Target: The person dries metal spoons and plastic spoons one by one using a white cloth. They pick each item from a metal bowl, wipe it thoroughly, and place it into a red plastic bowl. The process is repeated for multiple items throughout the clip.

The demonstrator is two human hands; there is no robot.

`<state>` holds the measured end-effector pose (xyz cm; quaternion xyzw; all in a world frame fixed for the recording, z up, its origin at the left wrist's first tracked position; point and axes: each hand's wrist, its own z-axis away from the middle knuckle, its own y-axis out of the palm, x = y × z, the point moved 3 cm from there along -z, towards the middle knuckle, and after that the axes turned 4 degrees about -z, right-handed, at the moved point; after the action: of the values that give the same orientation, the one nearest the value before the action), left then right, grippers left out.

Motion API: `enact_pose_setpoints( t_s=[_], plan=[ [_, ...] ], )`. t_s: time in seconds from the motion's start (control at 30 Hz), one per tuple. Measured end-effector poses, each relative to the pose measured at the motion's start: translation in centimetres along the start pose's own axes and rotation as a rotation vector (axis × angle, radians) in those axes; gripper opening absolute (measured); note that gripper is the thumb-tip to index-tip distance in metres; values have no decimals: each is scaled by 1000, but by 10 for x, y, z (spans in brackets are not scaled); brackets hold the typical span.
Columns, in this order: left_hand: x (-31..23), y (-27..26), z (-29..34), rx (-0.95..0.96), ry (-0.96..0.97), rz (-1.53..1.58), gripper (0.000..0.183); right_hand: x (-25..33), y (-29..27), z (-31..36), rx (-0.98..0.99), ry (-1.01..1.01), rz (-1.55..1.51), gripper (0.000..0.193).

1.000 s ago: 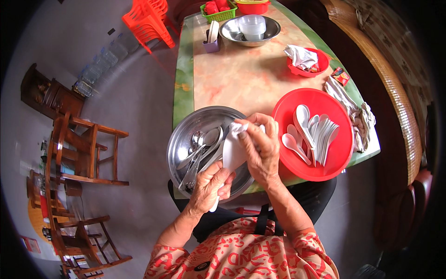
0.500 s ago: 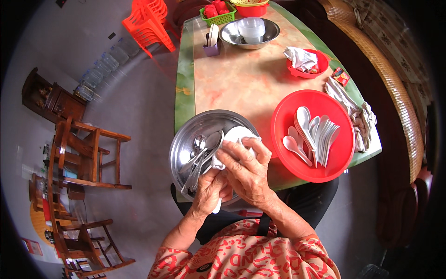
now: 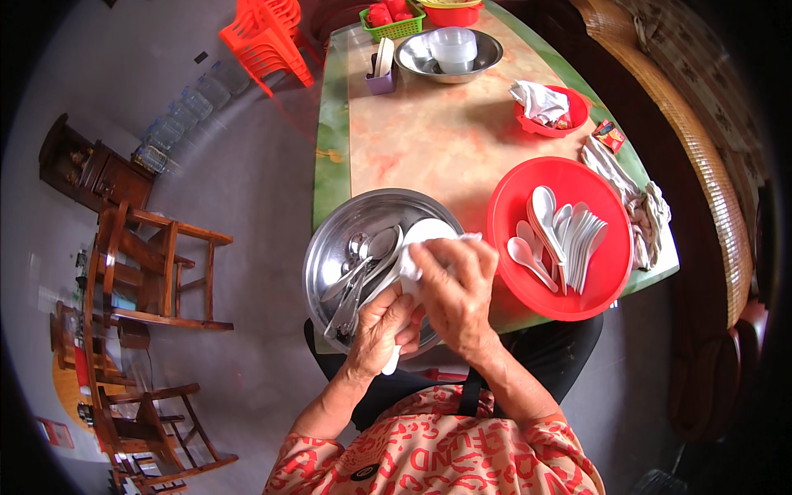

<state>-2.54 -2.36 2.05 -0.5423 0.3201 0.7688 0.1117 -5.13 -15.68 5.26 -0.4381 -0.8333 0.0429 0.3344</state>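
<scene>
My left hand is closed round a white spoon, whose handle end sticks out below the fingers. My right hand grips a white cloth against the upper part of that spoon, which is hidden by cloth and fingers. Both hands are over the near right side of a steel basin. Inside it lie several metal spoons and a white rounded piece, partly covered. To the right, a red basin holds several white spoons, many of them nested in a row.
Farther along the table are a small red basket with a cloth, a steel bowl with clear plastic containers, a purple holder and a green basket. A crumpled cloth lies at the right edge. Wooden chairs stand left.
My right hand and the cloth have shifted slightly right, and its fingers have curled in more. My left hand keeps its hold on the spoon, a little to the right of before.
</scene>
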Motion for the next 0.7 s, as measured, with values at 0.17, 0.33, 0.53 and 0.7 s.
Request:
enact_pose_setpoints(
  t_s=[0.17,0.33,0.53,0.7],
  plan=[
    [6,-7,-1,31,123,-30,23,9,6,13,66,-132,0,39],
    [-3,5,5,45,-4,-62,26,-4,-4,-22,-47,-99,24,38],
    [0,4,5,38,-14,4,30,-16,1,-20,-97,66,14,40],
    [0,-4,-1,62,-26,118,33,-2,5,8,-22,-23,72,47]
  ],
)
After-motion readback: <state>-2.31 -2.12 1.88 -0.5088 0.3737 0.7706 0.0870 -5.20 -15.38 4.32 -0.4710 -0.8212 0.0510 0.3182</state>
